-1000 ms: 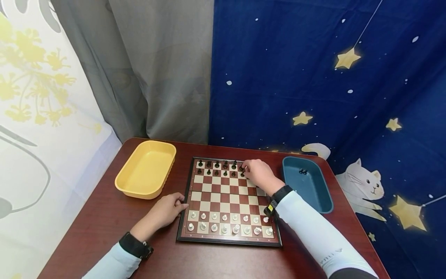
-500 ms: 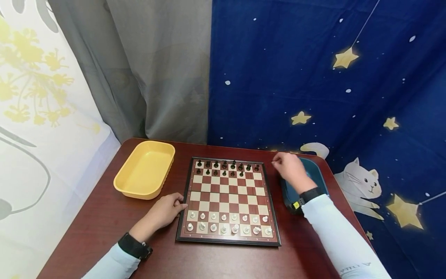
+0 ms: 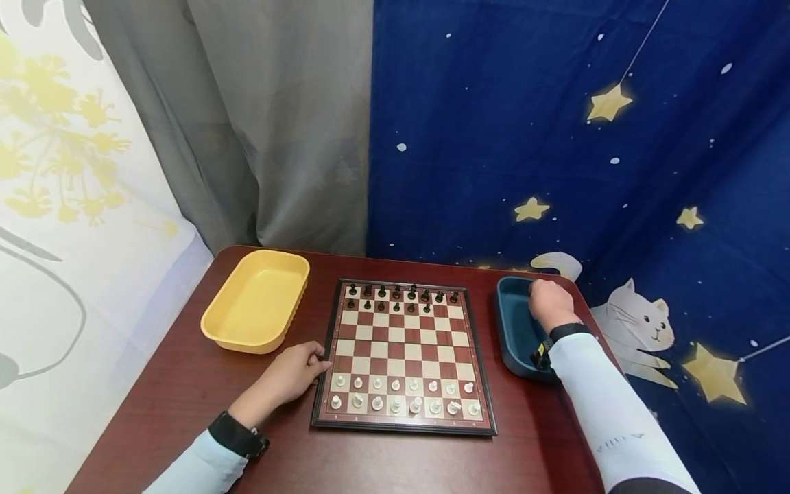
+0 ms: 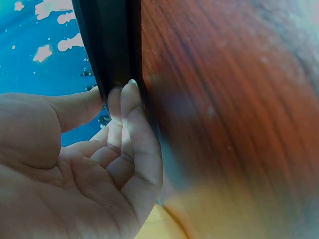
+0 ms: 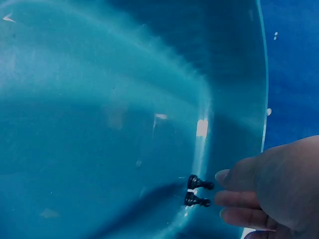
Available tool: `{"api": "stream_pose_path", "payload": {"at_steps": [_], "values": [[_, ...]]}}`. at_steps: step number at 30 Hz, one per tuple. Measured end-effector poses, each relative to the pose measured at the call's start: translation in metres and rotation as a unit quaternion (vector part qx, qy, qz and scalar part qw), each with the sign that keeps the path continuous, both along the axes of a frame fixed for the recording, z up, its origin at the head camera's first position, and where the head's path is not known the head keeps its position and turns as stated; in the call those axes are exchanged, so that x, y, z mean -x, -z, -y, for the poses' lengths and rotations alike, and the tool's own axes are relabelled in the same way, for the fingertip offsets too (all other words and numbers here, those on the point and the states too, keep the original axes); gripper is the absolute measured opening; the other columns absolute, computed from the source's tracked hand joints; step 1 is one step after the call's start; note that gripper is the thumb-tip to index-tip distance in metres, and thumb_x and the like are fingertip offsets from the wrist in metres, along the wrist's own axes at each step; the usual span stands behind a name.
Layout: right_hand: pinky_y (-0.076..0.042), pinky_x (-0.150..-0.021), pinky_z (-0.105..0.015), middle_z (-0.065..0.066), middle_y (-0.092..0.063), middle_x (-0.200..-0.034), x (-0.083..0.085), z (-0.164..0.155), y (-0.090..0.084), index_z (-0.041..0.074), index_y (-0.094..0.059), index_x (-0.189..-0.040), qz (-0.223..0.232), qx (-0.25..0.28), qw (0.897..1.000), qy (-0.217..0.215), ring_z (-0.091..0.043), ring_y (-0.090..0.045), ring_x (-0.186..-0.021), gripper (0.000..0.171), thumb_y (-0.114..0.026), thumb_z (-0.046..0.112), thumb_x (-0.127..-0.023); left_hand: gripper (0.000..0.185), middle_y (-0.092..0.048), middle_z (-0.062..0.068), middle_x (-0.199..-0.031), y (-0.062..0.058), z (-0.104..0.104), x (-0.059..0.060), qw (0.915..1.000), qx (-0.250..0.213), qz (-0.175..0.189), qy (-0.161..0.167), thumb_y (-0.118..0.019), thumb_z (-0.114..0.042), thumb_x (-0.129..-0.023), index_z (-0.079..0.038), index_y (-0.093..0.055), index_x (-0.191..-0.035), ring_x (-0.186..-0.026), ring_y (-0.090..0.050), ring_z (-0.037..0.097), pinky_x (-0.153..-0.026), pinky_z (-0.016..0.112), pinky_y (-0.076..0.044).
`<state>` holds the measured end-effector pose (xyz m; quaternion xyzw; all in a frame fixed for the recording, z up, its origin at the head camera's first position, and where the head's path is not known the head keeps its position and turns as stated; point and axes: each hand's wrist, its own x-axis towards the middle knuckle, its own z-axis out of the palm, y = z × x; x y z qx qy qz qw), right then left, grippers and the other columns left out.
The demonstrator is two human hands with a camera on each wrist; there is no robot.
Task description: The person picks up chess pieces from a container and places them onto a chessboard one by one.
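Note:
My left hand (image 3: 297, 374) holds the left edge of the chessboard (image 3: 404, 352). In the left wrist view the thumb lies against the black frame (image 4: 112, 45), with the fingertips bent against its side. Over at the right, my right hand (image 3: 551, 303) reaches down into the blue bin (image 3: 511, 329). The right wrist view shows two black chess pawns (image 5: 199, 191) lying on their sides by the bin's wall, just short of my thumb and fingertips. Black pieces (image 3: 397, 293) stand in two rows at the board's far end; white pieces (image 3: 396, 407) fill the two near rows.
A yellow bin (image 3: 256, 302) stands at the back left of the dark red table (image 3: 370, 456). Behind the table hang a grey curtain (image 3: 308, 137) and a blue starry curtain (image 3: 469, 137).
My right hand has left the far right of the board, where it set down black pieces, and moved right into the blue bin. The left hand has stayed at the board's edge.

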<state>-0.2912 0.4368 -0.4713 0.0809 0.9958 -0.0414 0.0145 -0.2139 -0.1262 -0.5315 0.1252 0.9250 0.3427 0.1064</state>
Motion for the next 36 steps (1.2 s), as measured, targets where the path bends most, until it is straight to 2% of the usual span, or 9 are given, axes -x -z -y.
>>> {"api": "stream_pose_path", "payload": {"at_steps": [5, 11, 17, 22, 24, 27, 29, 31, 36], "values": [[-0.056, -0.066, -0.051, -0.016, -0.07, -0.083, 0.007, -0.003, 0.003, -0.002, -0.076, -0.098, 0.016, 0.001, 1.0, 0.01, -0.033, -0.063, -0.074, 0.016, -0.062, -0.003, -0.105, 0.027, -0.063, -0.002, -0.085, 0.002, 0.0, 0.002, 1.0, 0.0, 0.001, -0.003, -0.075, -0.023, -0.108, -0.003, -0.072, -0.125, -0.075, -0.058, 0.014, -0.075, 0.037, -0.051], [-0.054, -0.065, -0.048, -0.013, -0.067, -0.076, 0.012, -0.006, 0.007, 0.003, -0.074, -0.086, 0.024, 0.009, 1.0, 0.018, -0.033, -0.062, -0.071, 0.026, -0.059, -0.005, -0.105, 0.023, -0.063, -0.002, -0.083, 0.005, 0.0, 0.003, 1.0, -0.001, 0.004, -0.005, -0.076, -0.022, -0.108, -0.005, -0.072, -0.122, -0.071, -0.059, 0.014, -0.073, 0.036, -0.049], [-0.051, -0.063, -0.046, -0.012, -0.063, -0.075, 0.012, -0.007, 0.008, 0.003, -0.072, -0.086, 0.018, 0.024, 0.999, 0.024, -0.032, -0.06, -0.07, 0.028, -0.055, -0.001, -0.107, 0.025, -0.063, -0.002, -0.083, 0.004, -0.001, 0.003, 1.0, -0.001, 0.003, 0.001, -0.075, -0.023, -0.108, -0.004, -0.072, -0.123, -0.072, -0.058, 0.014, -0.072, 0.036, -0.049], [-0.04, -0.057, -0.039, -0.003, -0.044, -0.063, 0.008, -0.003, 0.0, 0.01, -0.056, -0.068, 0.0, 0.036, 0.999, -0.007, -0.025, -0.047, -0.06, 0.04, -0.056, 0.0, -0.106, 0.025, -0.063, -0.002, -0.084, 0.004, -0.001, 0.003, 1.0, 0.0, 0.007, -0.002, -0.075, -0.024, -0.108, -0.004, -0.072, -0.123, -0.073, -0.058, 0.014, -0.074, 0.036, -0.05], [-0.037, -0.058, -0.039, -0.002, -0.04, -0.063, 0.005, 0.002, -0.005, 0.012, -0.051, -0.065, -0.01, 0.04, 0.999, -0.022, -0.024, -0.043, -0.06, 0.042, -0.058, -0.001, -0.104, 0.025, -0.063, -0.002, -0.084, 0.004, 0.0, 0.003, 0.9999, 0.0, 0.01, -0.003, -0.076, -0.023, -0.108, -0.004, -0.072, -0.123, -0.074, -0.058, 0.014, -0.074, 0.037, -0.05], [-0.047, -0.063, -0.044, -0.009, -0.059, -0.073, 0.0, 0.014, -0.014, 0.006, -0.068, -0.077, -0.03, 0.045, 0.998, -0.042, -0.026, -0.053, -0.067, 0.028, -0.065, -0.003, -0.103, 0.025, -0.063, -0.002, -0.084, 0.003, 0.0, 0.002, 1.0, 0.0, 0.006, -0.001, -0.076, -0.023, -0.107, -0.004, -0.072, -0.123, -0.074, -0.058, 0.014, -0.074, 0.037, -0.05], [-0.057, -0.073, -0.051, -0.017, -0.073, -0.091, -0.003, 0.023, -0.018, 0.002, -0.079, -0.096, -0.045, 0.044, 0.997, -0.052, -0.03, -0.064, -0.077, 0.014, -0.067, -0.002, -0.103, 0.025, -0.063, -0.002, -0.084, 0.003, 0.0, 0.002, 1.0, -0.001, 0.004, -0.002, -0.076, -0.023, -0.107, -0.004, -0.072, -0.124, -0.074, -0.058, 0.014, -0.074, 0.037, -0.05], [-0.059, -0.081, -0.056, -0.023, -0.077, -0.108, -0.006, 0.034, -0.021, -0.001, -0.081, -0.11, -0.057, 0.04, 0.996, -0.063, -0.033, -0.068, -0.085, 0.013, -0.069, 0.001, -0.104, 0.025, -0.063, -0.002, -0.084, 0.002, 0.0, 0.003, 1.0, -0.001, 0.001, -0.001, -0.076, -0.023, -0.108, -0.003, -0.072, -0.124, -0.074, -0.058, 0.014, -0.074, 0.036, -0.05], [-0.06, -0.08, -0.055, -0.023, -0.078, -0.111, -0.012, 0.062, -0.024, -0.001, -0.081, -0.112, -0.081, 0.026, 0.991, -0.101, -0.035, -0.074, -0.089, 0.013, -0.07, 0.003, -0.106, 0.027, -0.064, -0.002, -0.084, 0.002, 0.001, 0.002, 1.0, -0.006, 0.003, 0.002, -0.076, -0.024, -0.108, -0.002, -0.072, -0.123, -0.074, -0.058, 0.014, -0.073, 0.036, -0.05]]}}
